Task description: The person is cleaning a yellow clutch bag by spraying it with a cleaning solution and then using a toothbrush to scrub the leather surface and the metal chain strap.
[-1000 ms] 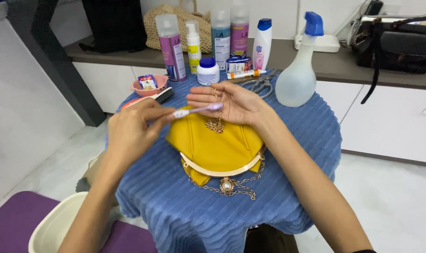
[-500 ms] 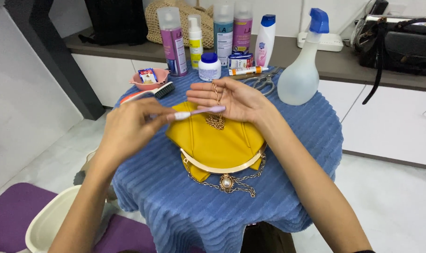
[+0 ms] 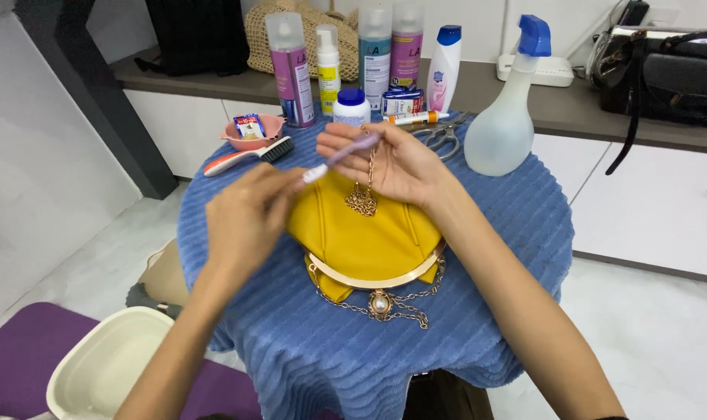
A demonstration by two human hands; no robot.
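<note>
A yellow handbag (image 3: 361, 233) of smooth leather-like material lies in the middle of a round table under a blue ribbed cloth (image 3: 493, 264). The bag has a curved gold metal frame and a round pearl-like clasp (image 3: 380, 303), and part of its gold chain (image 3: 363, 194) lies below the clasp in loose loops. The right hand (image 3: 396, 159) is over the top part of the bag, palm up, fingers half curled, and the chain hangs from these fingers down to a small bunch on the bag. The left hand (image 3: 248, 214) is closed around the handle of a toothbrush (image 3: 339, 155), pale purple and white, and the brush end reaches the chain at the right fingers. Behind the bag stand a translucent spray bottle (image 3: 509, 117) with a blue trigger, several tall plastic bottles, a small white jar (image 3: 352, 107), metal scissors (image 3: 440, 137), a pink bowl (image 3: 252, 131) and a brush with orange handle (image 3: 248, 155). On the floor at left is a cream plastic basin (image 3: 112, 365) on a purple mat (image 3: 19, 350).
</note>
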